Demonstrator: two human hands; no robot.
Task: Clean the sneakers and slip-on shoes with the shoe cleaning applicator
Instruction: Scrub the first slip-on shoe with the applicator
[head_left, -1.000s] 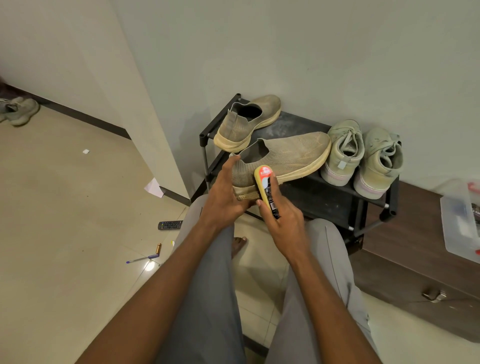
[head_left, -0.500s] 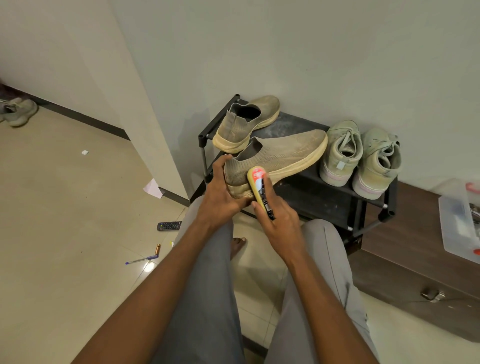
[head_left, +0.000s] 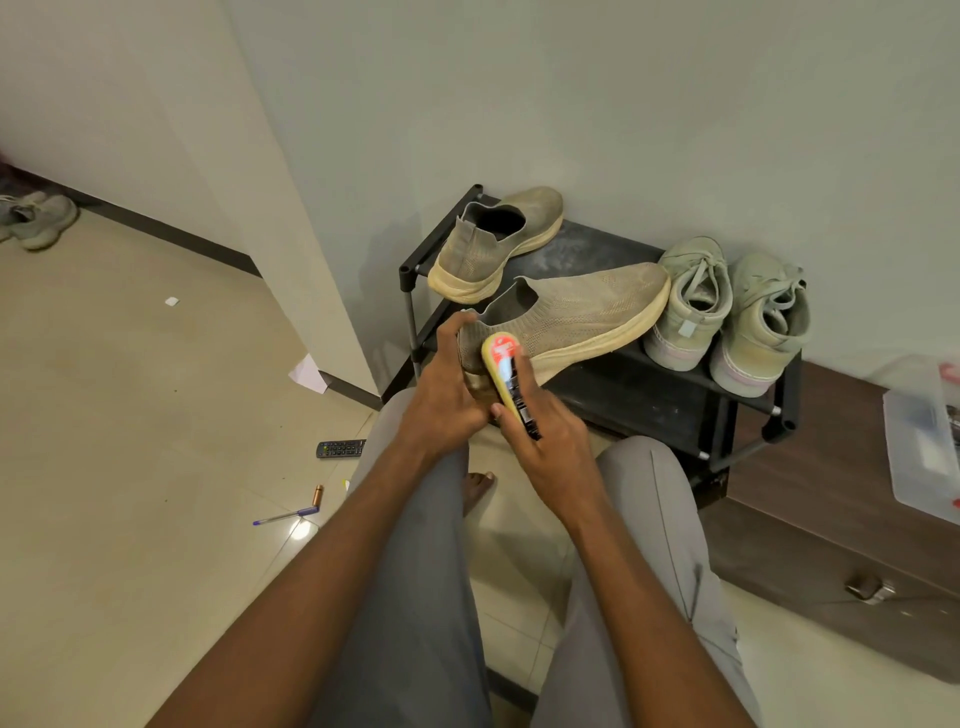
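The left hand (head_left: 447, 400) grips the heel of a slip-on (head_left: 571, 322), holding it at the rack's (head_left: 649, 384) front edge with the toe toward the sneakers. The right hand (head_left: 545, 441) is curled round the applicator (head_left: 506, 371), its yellow sponge edge against the shoe's side near the heel.

The step in hand looks like scrubbing this slip-on's heel and sole edge. The next move likely calls for working the sponge along the sole toward the toe while the left hand keeps the shoe steady.

Counted: two slip-ons, the second (head_left: 493, 244) resting at the rack's back left corner; two sneakers (head_left: 727, 306) side by side at its right end; one applicator.
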